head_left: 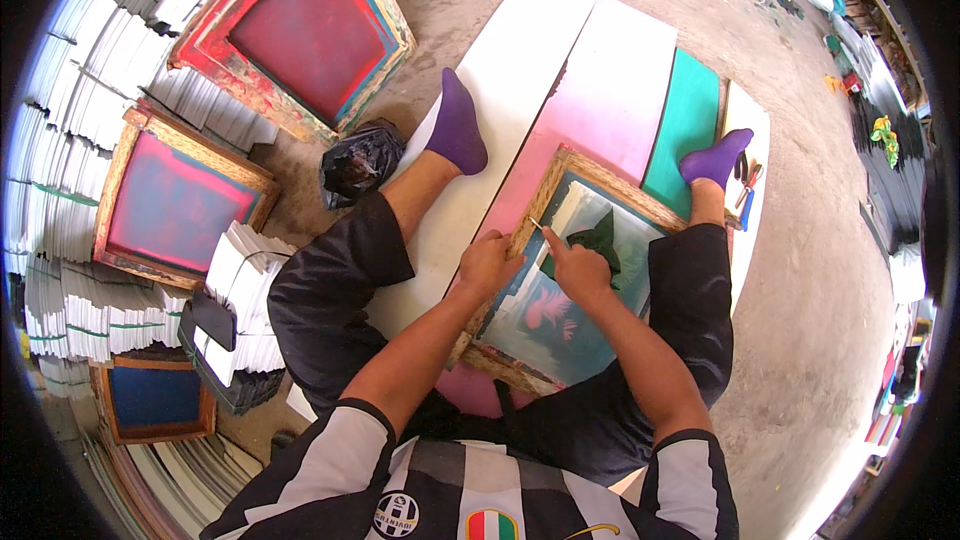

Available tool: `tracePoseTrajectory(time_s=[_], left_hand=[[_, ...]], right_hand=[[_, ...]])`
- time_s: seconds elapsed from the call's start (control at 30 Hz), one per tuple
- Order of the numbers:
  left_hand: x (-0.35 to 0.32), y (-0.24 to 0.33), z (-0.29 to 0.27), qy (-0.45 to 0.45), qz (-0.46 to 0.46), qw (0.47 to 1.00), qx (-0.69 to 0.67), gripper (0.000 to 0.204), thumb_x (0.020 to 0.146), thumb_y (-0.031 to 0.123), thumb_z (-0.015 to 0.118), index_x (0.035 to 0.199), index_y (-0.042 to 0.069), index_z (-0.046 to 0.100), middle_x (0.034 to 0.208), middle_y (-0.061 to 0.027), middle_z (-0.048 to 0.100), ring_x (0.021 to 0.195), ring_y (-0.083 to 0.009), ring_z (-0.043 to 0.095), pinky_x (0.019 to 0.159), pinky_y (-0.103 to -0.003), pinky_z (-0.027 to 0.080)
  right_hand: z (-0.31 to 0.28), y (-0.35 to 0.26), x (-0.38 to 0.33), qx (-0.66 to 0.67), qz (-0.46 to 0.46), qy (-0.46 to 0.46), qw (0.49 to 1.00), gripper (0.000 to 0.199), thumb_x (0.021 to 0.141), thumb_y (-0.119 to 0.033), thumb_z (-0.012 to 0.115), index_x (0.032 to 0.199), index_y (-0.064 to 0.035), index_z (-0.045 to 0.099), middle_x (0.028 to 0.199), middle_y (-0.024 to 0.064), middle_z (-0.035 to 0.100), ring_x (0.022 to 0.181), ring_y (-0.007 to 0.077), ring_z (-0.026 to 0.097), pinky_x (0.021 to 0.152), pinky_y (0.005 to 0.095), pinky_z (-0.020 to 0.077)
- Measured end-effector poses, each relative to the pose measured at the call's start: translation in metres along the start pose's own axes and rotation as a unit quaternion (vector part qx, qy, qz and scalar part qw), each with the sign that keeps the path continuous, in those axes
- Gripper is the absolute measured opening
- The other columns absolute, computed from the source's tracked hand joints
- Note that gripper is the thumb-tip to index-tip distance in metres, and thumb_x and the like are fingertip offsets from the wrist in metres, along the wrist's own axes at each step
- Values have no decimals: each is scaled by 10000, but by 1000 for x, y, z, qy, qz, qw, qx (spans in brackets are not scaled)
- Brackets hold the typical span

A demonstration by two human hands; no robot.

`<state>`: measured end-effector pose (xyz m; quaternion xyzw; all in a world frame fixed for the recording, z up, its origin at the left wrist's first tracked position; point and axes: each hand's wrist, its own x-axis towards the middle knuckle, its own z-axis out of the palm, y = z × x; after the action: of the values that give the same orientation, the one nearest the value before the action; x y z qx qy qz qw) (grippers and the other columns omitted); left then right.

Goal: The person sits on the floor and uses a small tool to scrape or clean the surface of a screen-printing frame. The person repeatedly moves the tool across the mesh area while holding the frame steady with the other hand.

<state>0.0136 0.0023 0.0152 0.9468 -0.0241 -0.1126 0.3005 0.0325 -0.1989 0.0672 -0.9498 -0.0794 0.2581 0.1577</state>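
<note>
A screen-printing frame (575, 165) with rough wooden sides and blue-grey mesh lies tilted between my legs. My left hand (490, 262) is closed on its left wooden side. Over the mesh near that side, my right hand (578, 268) pinches a thin pale stick-like piece (536, 224), whose far end reaches the frame's inner edge. What kind of tool it is, I cannot make out. A crumpled dark green cloth (603, 236) rests on the mesh, partly behind my right hand. Lower down, a pinkish-white patch (548, 312) shows on the mesh.
White, pink and green boards (505, 70) lie beneath my feet and the frame. Hand tools (748, 195) lie beside my right foot. At left stand a red screen frame (310, 40), a pink-blue one (175, 200), a black plastic bag (360, 162) and bundled white stacks (75, 110).
</note>
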Motion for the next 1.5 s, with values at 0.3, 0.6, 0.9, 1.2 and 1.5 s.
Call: tracePoseTrajectory(time_s=[0.3,0.6,0.9,1.2,1.5], left_hand=[[2,4,3,3,1,1000,4,419,858,391,745,1116,62,728,1011,-143,665,931,-351,684,821,-471,547],[3,1,7,12,17,999,34,391,854,383,742,1067,56,728,1005,-136,667,921,-351,686,809,-472,548],[1,-2,4,-2,2,1000,19,414,863,422,753,1085,72,745,1034,-130,672,931,-348,688,810,-468,547],[2,1,2,-17,-11,1000,22,434,865,429,758,1130,86,744,1047,-135,666,953,-342,686,822,-472,548],[7,20,-14,-44,-62,997,35,494,831,426,775,1185,88,712,1105,-140,671,1024,-336,685,870,-469,554]], right_hand=[[62,50,34,271,-115,107,950,412,1047,-342,514,1446,-275,590,1128,231,725,1013,461,694,903,534,550],[44,42,27,224,-76,77,969,395,1056,-356,500,1430,-292,610,995,251,742,834,416,724,732,529,578],[43,39,21,77,-99,146,981,429,1043,-331,594,1460,-233,597,800,82,673,587,202,573,601,372,516],[4,28,22,548,113,-140,817,458,1031,-354,625,1465,-211,597,716,15,562,484,121,422,459,295,372],[-3,13,7,113,4,85,990,404,1049,-378,491,1444,-356,577,1078,214,737,984,454,704,873,575,555]])
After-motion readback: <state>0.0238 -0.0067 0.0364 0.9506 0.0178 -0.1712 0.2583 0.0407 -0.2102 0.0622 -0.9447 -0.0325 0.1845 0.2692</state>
